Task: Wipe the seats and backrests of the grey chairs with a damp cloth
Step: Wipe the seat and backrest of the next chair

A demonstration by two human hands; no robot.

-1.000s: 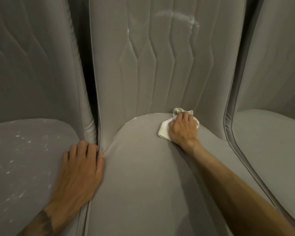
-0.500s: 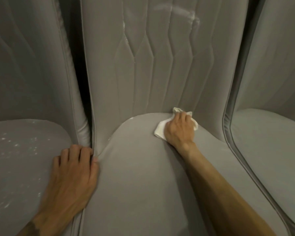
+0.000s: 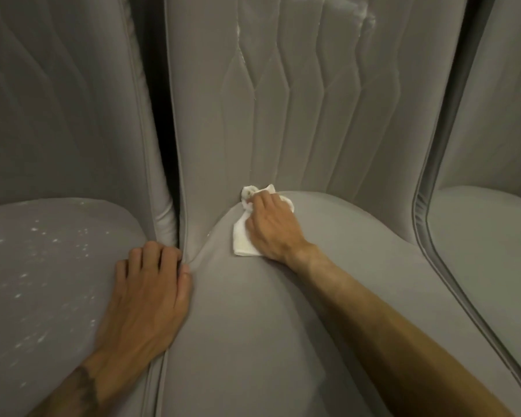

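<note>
The white cloth (image 3: 243,240) lies at the back of the middle chair's seat (image 3: 253,341), right where the seat meets the backrest (image 3: 298,100). It is crumpled and soft. Its long side runs from the near corner up to the crease. The right hand (image 3: 272,228) curls its fingers (image 3: 260,203) over the cloth and holds it down. The left hand (image 3: 151,293) rests flat with loose fingers beside the left seat (image 3: 42,266), which has white specks.

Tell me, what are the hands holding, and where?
The right hand grips the white cloth by its bunched top end, against the middle seat. The left hand holds nothing.
</note>
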